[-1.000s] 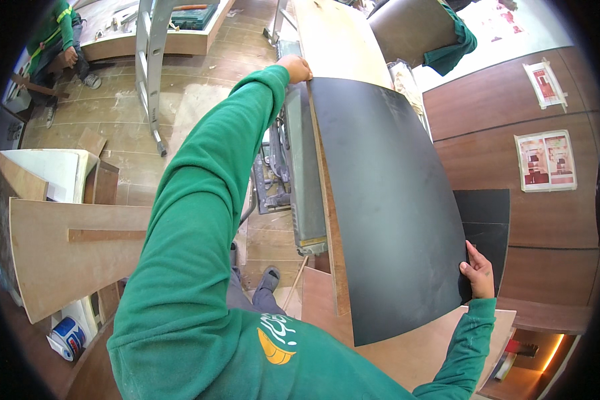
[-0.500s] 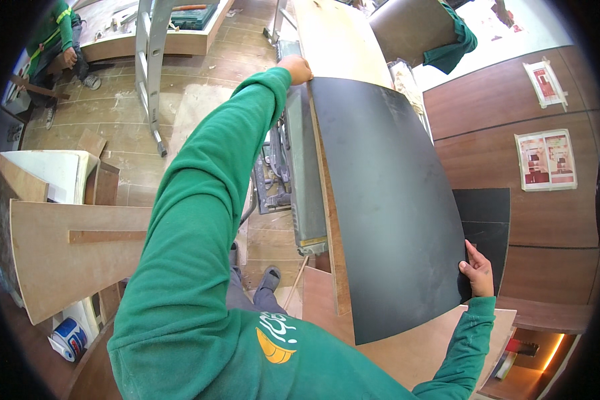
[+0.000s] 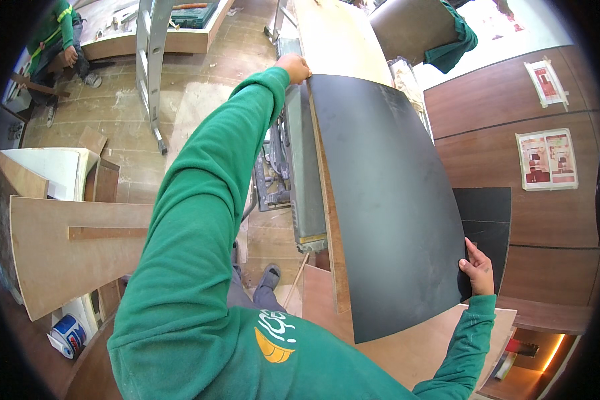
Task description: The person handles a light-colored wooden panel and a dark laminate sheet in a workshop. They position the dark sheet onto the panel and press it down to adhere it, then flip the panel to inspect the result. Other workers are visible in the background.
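Along the black sheet (image 3: 400,213), right hand (image 3: 478,269) pinches one edge — left hand (image 3: 293,68) curls, hold unclear — blue-white tub (image 3: 69,335), contents hidden

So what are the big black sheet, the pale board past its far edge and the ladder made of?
Black sheet: maybe laminate or plastic, satin; it looks thin with a soft shine, but I can't be sure.
Pale board: probably wood, smooth and unpainted-looking, judging by its creamy colour.
Ladder: likely bare aluminium; its rails are silvery grey.
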`<state>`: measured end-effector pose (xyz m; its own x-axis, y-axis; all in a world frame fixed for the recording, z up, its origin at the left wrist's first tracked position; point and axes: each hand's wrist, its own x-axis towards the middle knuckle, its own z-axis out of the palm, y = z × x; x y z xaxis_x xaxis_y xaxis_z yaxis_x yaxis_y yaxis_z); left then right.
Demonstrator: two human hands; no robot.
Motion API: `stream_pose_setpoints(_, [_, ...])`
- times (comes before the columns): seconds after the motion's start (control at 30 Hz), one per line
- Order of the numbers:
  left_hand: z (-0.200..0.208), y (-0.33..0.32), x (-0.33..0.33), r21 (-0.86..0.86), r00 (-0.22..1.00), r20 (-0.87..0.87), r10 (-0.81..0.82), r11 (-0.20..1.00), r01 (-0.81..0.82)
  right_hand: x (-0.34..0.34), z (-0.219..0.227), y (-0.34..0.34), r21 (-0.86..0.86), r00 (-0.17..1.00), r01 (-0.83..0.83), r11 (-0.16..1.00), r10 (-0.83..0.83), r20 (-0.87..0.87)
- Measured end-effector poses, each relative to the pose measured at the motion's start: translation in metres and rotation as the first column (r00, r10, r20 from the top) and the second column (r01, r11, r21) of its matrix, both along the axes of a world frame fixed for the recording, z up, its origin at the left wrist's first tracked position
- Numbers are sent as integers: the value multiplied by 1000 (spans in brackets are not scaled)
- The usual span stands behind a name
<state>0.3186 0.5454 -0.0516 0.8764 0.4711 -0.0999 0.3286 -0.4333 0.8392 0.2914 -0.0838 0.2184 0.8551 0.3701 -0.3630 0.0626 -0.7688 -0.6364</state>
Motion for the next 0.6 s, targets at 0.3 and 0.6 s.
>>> stream_pose_setpoints(0.3, [-57,21,30,754,970,-97,-222,620,217,3,-4,1,172,993,71,983,-54,-104])
stream_pose_setpoints(0.6, [-3,-7,0,-142,993,47,106,985,-99,-2,0,2,167,998,46,985,-37,-54])
